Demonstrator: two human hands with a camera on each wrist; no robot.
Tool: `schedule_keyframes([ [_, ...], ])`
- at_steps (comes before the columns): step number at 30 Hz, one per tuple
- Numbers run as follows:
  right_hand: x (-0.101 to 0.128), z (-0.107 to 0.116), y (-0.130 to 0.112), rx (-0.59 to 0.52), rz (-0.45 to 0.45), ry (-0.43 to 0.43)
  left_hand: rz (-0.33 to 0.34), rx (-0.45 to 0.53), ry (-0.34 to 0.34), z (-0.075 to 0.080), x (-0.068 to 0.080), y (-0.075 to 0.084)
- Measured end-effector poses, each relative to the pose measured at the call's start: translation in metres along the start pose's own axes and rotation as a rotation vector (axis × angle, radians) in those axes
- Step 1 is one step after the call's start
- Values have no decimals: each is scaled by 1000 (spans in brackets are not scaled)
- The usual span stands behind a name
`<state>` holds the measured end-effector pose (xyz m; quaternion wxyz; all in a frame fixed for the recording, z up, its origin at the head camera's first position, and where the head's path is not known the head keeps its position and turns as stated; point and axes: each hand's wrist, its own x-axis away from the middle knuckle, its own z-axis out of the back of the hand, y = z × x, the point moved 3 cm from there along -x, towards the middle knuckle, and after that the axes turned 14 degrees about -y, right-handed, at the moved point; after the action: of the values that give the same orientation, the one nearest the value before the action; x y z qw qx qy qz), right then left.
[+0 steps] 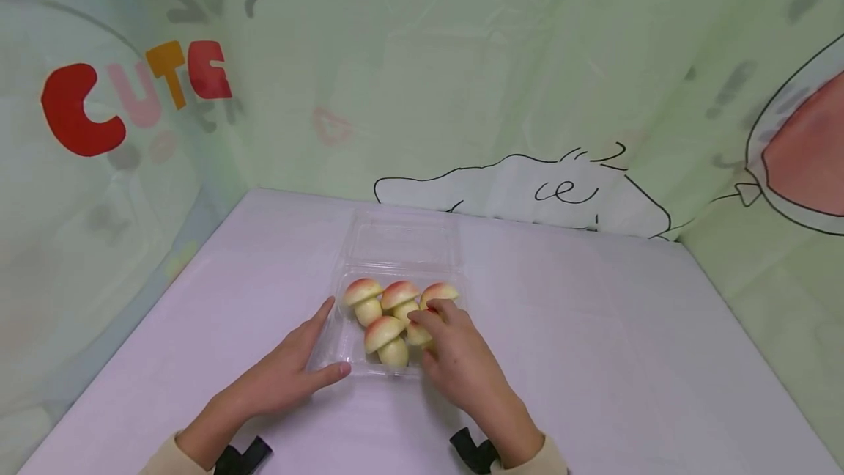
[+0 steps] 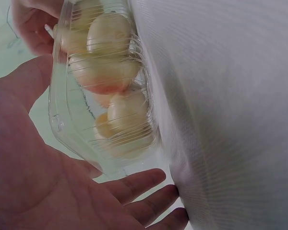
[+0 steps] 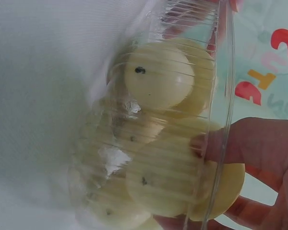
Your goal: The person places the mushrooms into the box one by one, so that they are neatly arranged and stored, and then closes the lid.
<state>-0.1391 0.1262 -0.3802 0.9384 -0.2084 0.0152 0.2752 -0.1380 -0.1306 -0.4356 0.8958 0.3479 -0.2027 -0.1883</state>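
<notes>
- Pale lilac surface (image 1: 593, 328) was smooth, so the clear plastic clamshell box (image 1: 343, 347), sitting mid-surface with its lid flipped back, could've skated away pretty easily.
- Left hand (image 1: 290, 372) lay flat and relaxed against the box's left wall, gripping nothing, so honestly not much of a brace.
- Right hand (image 1: 455, 354) pinched a toy mushroom (image 1: 418, 333) inside; a clumsy tug might've toppled its neighbours.
</notes>
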Motion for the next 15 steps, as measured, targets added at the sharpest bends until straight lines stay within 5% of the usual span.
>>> schedule_keyframes([
  [15, -4, -6, 3, 17, -16, -34, -6, -2, -2, 0, -1, 2],
])
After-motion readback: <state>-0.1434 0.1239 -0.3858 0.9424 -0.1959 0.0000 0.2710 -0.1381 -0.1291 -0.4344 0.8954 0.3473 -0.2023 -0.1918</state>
